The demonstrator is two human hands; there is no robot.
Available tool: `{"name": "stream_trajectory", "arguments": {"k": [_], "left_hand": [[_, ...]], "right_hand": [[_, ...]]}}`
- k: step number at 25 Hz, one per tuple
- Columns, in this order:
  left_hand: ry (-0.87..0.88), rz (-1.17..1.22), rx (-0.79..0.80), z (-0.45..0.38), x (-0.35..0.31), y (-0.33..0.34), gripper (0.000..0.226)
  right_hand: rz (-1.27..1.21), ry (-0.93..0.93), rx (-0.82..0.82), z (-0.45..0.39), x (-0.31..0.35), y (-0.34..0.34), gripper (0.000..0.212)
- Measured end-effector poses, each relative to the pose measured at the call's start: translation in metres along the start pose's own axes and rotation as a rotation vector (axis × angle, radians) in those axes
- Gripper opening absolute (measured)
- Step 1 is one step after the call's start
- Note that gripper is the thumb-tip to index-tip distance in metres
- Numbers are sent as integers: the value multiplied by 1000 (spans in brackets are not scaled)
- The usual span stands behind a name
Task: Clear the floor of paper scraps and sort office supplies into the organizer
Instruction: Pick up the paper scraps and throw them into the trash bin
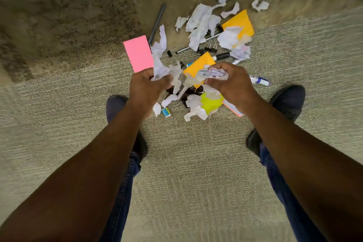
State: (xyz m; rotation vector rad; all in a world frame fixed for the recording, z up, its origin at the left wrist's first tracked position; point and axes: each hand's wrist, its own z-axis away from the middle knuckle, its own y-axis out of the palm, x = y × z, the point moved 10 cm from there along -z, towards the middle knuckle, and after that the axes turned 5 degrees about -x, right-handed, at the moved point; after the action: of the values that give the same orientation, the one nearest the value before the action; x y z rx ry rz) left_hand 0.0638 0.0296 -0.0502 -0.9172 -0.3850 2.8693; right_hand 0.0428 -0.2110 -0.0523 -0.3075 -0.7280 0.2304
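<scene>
Paper wads fill both hands, which hang a little apart above the mess so loose scraps can be gathered before any sorting: the left hand (146, 86) grips a crumpled scrap (160, 68) beside the pink pad (138, 53), and the right hand (229, 82) curls round another wad (213, 73). More scraps (200, 23), 2 orange pads (240, 20), binder clips (208, 49) and markers (222, 56) lie mixed on the carpet (186, 163) just beyond the shoes; no organizer shows, so I judge most of the job is left.
</scene>
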Motion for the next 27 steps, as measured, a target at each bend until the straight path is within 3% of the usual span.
{"name": "stream_trajectory", "arguments": {"k": [7,14,17,18,23,25,27], "left_hand": [[67,145,136,58,-134,87,15],[276,196,353,136,-280,226,16],[326,209,382,164,-328,294,17],[389,163,367,171,-346,316,17],[981,-525,103,205,-413,423,6],[1041,-785,106,198,-410,459,18],[1030,-1046,183,183,-389,485,48]], "right_hand": [[-295,18,-126,16,67,-128,22],[-794,-27,-312,38,113,-315,36],[-796,-2,-475,34,101,-403,62],[-761,1,-545,30,96,-430,66],[-283,-35,-803,-4,87,-510,29],[-180,-34,-750,-27,84,-514,34],[-226,-10,-624,-45,72,-508,41]]}}
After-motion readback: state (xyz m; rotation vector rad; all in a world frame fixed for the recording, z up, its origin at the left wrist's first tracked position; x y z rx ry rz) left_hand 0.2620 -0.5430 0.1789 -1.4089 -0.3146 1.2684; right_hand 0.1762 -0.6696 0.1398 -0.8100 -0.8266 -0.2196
